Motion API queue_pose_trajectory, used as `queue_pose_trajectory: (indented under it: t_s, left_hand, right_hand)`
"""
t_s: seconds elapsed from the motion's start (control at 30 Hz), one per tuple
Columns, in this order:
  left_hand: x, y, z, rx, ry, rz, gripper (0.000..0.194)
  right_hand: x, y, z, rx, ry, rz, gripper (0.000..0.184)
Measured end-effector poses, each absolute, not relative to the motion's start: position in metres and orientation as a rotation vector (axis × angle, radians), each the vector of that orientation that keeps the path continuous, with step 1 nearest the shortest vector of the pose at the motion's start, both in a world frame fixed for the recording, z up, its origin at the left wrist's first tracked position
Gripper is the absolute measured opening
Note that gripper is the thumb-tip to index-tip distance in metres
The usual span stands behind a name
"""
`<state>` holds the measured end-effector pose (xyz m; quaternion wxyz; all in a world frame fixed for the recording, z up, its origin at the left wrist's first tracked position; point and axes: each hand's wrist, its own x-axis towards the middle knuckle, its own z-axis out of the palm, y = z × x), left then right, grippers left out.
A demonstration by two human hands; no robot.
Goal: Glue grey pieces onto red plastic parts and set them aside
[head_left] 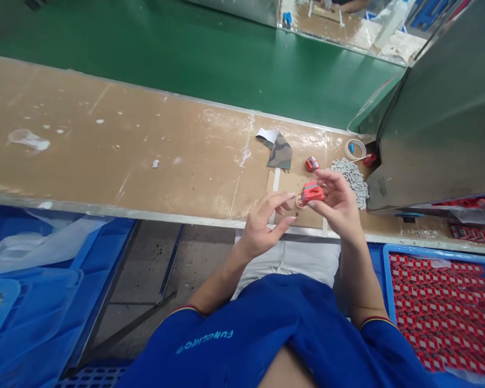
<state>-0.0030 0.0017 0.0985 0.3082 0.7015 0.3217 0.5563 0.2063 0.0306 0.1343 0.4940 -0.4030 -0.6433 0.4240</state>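
Right hand (339, 202) clamped on small red plastic toy car (312, 193) above tan cardboard-topped bench (145, 151). Left hand (264, 226) open, fingers apart, just beside it, not gripping anything. Second red toy car (312, 163) nearby w/ grey plastic bits (352, 180).

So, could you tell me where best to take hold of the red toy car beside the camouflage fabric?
Pinch the red toy car across its narrow body, coming from above with the left hand: it sits free on the bench, apart from the grey pieces, so nothing seems in the way.
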Motion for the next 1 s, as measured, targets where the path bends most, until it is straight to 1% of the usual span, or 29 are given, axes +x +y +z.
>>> queue_pose_trajectory:
  t_s: [0.07,0.13,0.17,0.27,0.37,0.4,0.47,0.57,0.63,0.73,0.8,0.93,1.0]
  left_hand:
    - [0.004,0.004,0.099,1.861,0.772,1.411,0.057]
    - [0.009,0.004,0.095,1.843,0.739,1.356,0.059]
    - [0.01,0.004,0.092,1.838,0.741,1.346,0.058]
    - [0.016,-0.003,0.084,1.855,0.782,1.378,0.053]
    - [0.024,-0.014,0.078,1.848,0.876,1.473,0.046]
    - [0.027,-0.018,0.076,1.834,0.923,1.503,0.043]
    - [0.028,-0.023,0.07,1.814,0.994,1.537,0.04]
    - [0.021,-0.023,0.057,1.768,1.006,1.47,0.036]
    - [0.013,-0.018,0.045,1.704,0.984,1.36,0.035]
    - [0.006,-0.009,0.027,1.588,0.967,1.198,0.039]
    - [0.007,-0.005,0.018,1.498,0.949,1.124,0.043]
    - [0.011,-0.001,0.012,1.4,0.885,1.05,0.041]
    - [0.011,0.0,0.012,1.399,0.887,1.061,0.039]
  right_hand:
    - [0.206,0.009,0.135,-1.048,-1.628,0.926,0.037]
    - [0.206,-0.006,0.13,-1.032,-1.622,0.979,0.028]
    - [0.204,-0.01,0.125,-0.999,-1.565,1.053,0.028]
    - [0.195,-0.018,0.104,-0.931,-1.252,1.259,0.035]
    - [0.181,-0.028,0.082,-1.006,-0.955,1.34,0.048]
    - [0.177,-0.032,0.077,-1.042,-0.885,1.345,0.048]
    - [0.175,-0.041,0.071,-1.1,-0.86,1.36,0.043]
    - [0.186,-0.05,0.065,-1.2,-1.018,1.395,0.033]
    - [0.2,-0.049,0.058,-1.317,-1.086,1.263,0.03]
    - [0.218,-0.035,0.045,-1.435,-1.168,0.957,0.039]
    - [0.224,-0.019,0.037,-1.429,-1.305,0.825,0.041]
    - [0.227,0.01,0.035,-1.339,-1.567,0.581,0.017]
    - [0.227,0.02,0.037,-1.31,-1.614,0.511,0.014]
